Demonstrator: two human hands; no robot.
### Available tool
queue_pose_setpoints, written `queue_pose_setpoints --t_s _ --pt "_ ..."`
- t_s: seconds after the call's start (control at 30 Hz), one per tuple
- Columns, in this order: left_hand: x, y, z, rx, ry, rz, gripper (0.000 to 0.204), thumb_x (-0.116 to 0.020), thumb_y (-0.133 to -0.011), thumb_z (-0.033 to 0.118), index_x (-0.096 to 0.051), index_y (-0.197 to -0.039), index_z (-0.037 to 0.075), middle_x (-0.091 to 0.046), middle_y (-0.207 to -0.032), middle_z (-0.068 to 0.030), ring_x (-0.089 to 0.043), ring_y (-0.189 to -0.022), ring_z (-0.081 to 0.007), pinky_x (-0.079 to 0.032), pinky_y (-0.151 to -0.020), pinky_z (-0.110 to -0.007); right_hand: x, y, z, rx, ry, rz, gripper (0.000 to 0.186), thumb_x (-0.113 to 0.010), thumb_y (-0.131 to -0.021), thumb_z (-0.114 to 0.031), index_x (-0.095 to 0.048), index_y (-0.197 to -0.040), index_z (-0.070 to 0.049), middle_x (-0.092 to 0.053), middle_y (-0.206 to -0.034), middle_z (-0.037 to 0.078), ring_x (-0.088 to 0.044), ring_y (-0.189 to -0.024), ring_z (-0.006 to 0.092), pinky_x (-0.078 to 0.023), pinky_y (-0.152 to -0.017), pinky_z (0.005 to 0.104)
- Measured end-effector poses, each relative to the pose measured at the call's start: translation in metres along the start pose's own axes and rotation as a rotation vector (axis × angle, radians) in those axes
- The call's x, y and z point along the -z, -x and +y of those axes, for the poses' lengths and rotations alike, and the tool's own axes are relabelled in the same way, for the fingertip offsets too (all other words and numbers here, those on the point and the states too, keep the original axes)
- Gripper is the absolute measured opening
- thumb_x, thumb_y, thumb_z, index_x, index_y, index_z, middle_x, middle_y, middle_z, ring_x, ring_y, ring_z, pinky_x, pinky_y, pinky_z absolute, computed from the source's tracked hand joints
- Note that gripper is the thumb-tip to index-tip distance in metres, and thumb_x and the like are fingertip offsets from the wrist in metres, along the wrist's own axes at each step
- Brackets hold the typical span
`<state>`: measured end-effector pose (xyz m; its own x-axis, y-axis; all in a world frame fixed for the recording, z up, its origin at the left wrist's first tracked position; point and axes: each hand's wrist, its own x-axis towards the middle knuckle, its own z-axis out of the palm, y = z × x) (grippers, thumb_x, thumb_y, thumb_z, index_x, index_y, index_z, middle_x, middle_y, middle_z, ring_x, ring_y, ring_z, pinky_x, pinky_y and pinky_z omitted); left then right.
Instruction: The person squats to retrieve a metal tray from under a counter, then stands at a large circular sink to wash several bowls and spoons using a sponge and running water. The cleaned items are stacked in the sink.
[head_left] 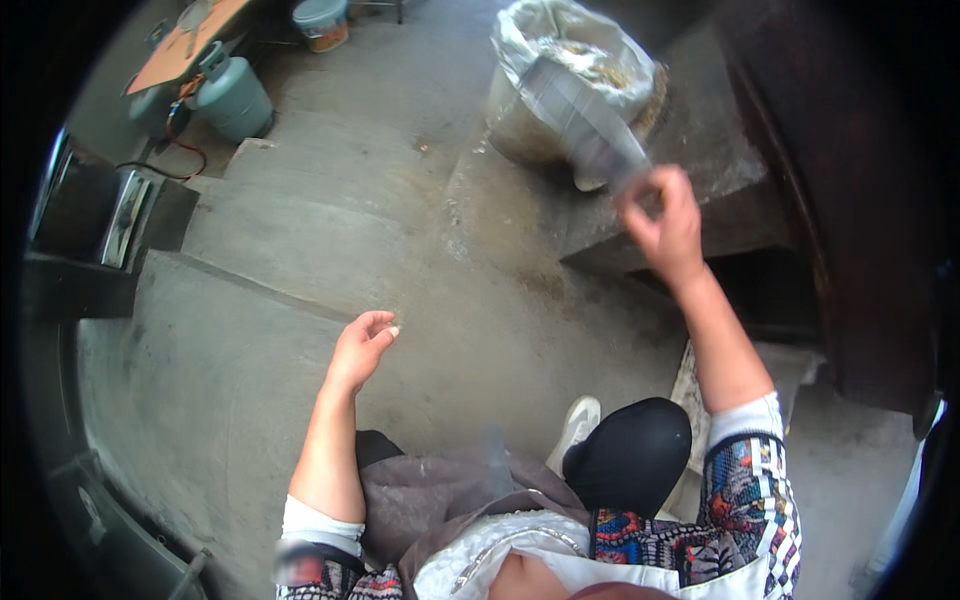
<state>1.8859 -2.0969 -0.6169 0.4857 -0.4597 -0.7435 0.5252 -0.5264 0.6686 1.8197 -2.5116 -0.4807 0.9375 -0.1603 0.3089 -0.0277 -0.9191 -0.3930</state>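
Note:
My right hand (660, 220), upper right of centre, pinches a grey, elongated object (590, 120), blurred and see-through in places, perhaps plastic. It angles up-left over a bin lined with whitish plastic (512, 45), with yellowish bits inside; whether they touch I cannot tell. My left hand (365, 340) is held lower and left of centre, above the grey floor (270, 370), fingers loosely curved and apart, holding nothing. My bent knee (630, 450) and a white shoe (577, 425) show below.
A gas cylinder (235, 100) with a hose, an orange tabletop (180, 50) and a lidded bucket (320, 22) are upper left. A dark metal appliance (80, 220) is at left. A concrete ledge (720, 140) and a tall dark brown surface (850, 230) bound the right.

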Motion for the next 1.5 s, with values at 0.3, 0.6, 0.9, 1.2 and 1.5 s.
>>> queue_pose_setpoints --t_s 0.3,0.6,0.9,1.2,1.5 --pt "0.021 0.046 -0.011 -0.054 -0.005 0.256 0.036 -0.064 -0.083 0.015 -0.056 -0.115 0.000 -0.064 -0.102 -0.0120 -0.059 -0.096 -0.0180 -0.047 -0.084 -0.030 -0.141 -0.163 0.182 -1.209 -1.241 0.711 0.031 -0.064 -0.085 -0.033 -0.055 -0.105 -0.010 -0.060 -0.081 0.007 -0.057 -0.063 0.0195 -0.044 -0.046 0.0319" --pt "0.020 0.065 -0.010 -0.043 -0.062 0.307 0.036 -0.064 -0.083 0.017 -0.057 -0.114 0.001 -0.064 -0.099 -0.0101 -0.060 -0.091 -0.0172 -0.048 -0.079 -0.030 -0.104 -0.201 0.195 -0.858 -1.462 0.705 0.030 -0.046 -0.092 -0.034 -0.053 -0.104 -0.008 -0.060 -0.077 0.010 -0.056 -0.063 0.0216 -0.049 -0.051 0.0356" --pt "0.017 0.074 0.002 -0.066 -0.111 0.314 0.038 -0.065 -0.083 0.020 -0.056 -0.114 0.001 -0.064 -0.098 -0.0103 -0.060 -0.089 -0.0184 -0.049 -0.078 -0.032 -0.095 -0.211 0.166 -1.104 -1.298 0.693 0.026 -0.051 -0.090 -0.027 -0.052 -0.106 -0.007 -0.058 -0.082 0.008 -0.059 -0.068 0.0199 -0.053 -0.055 0.0418" --pt "0.023 0.070 -0.005 -0.155 -0.107 0.315 0.038 -0.065 -0.082 0.019 -0.056 -0.115 0.001 -0.064 -0.098 -0.0105 -0.060 -0.088 -0.0183 -0.049 -0.077 -0.032 -0.096 -0.195 0.169 -1.253 -1.217 0.569 0.029 -0.050 -0.091 -0.038 -0.055 -0.094 -0.010 -0.056 -0.071 0.005 -0.055 -0.060 0.0203 -0.051 -0.051 0.0413" --pt "0.026 0.072 0.003 -0.124 -0.117 0.291 0.039 -0.065 -0.083 0.020 -0.056 -0.115 0.001 -0.065 -0.099 -0.0111 -0.060 -0.088 -0.0182 -0.049 -0.076 -0.032 -0.080 -0.200 0.158 -1.347 -1.207 0.719 0.034 -0.056 -0.088 -0.040 -0.055 -0.097 -0.007 -0.058 -0.070 0.005 -0.055 -0.058 0.0221 -0.048 -0.049 0.0376"
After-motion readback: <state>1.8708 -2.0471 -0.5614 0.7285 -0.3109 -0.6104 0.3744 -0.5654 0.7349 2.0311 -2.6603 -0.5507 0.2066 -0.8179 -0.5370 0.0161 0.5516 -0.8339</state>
